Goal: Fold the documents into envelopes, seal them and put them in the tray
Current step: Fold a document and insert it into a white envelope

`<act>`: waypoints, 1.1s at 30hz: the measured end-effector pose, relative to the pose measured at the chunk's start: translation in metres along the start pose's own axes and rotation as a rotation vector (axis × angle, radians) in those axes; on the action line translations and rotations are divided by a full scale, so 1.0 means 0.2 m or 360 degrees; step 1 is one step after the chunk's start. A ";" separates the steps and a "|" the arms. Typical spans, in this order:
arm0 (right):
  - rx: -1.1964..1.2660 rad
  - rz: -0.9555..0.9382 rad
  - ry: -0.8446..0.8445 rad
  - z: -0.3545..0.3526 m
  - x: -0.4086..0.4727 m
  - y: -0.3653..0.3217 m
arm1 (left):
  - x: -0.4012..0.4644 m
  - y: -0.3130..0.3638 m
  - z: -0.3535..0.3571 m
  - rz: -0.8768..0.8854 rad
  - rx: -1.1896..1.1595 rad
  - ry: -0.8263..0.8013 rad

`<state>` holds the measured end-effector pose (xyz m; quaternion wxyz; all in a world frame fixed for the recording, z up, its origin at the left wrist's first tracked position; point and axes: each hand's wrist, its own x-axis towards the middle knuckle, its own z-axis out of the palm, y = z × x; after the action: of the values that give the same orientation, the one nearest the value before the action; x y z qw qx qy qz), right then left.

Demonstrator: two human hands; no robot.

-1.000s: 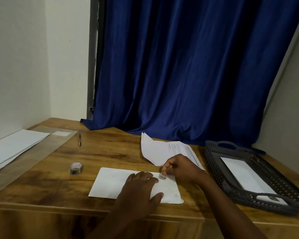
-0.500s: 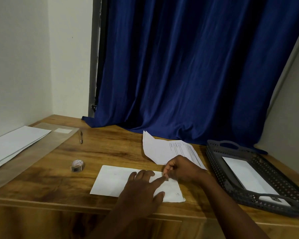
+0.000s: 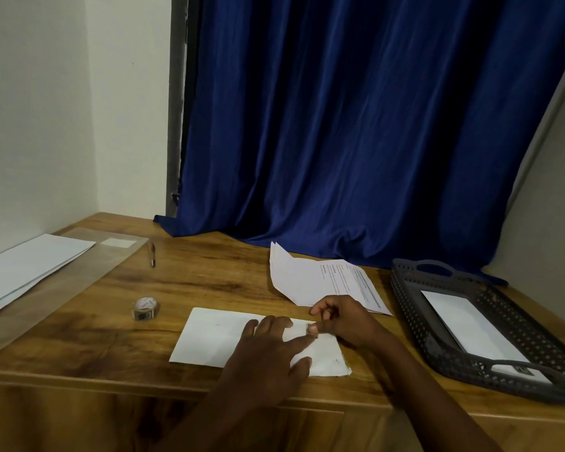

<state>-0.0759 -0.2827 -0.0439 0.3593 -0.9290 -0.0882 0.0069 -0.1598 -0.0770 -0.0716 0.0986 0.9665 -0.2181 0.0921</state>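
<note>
A white envelope [image 3: 216, 337] lies flat near the front edge of the wooden table [image 3: 209, 282]. The left hand [image 3: 268, 357] presses on it with fingers extended. The right hand [image 3: 343, 318] pinches a small item, too small to identify, at the envelope's upper edge. Printed documents [image 3: 310, 278] lie just behind; a dark perforated tray [image 3: 415, 314] on the right holds a white envelope [image 3: 467, 324]

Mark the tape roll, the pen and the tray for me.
tape roll [image 3: 146, 308]: head view, on the roll's top face.
pen [image 3: 152, 255]: head view, on the middle of its barrel.
tray [image 3: 408, 295]: head view, on its perforated left wall.
</note>
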 end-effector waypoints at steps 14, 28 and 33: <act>0.0021 0.0020 0.0255 0.09 0.01 0.07 | 0.00 0.00 0.01 0.0007 0.0017 0.0004; 0.0095 -0.0174 0.0131 0.03 -0.06 0.08 | 0.00 0.01 0.00 -0.0011 -0.0014 -0.0022; 0.0090 -0.0135 0.0148 0.04 -0.08 0.08 | -0.01 0.02 0.00 -0.0112 -0.0136 0.0142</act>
<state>-0.0891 -0.2914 -0.0607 0.3889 -0.9133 -0.1104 -0.0488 -0.1637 -0.0802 -0.0722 0.1527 0.9635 -0.1831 0.1221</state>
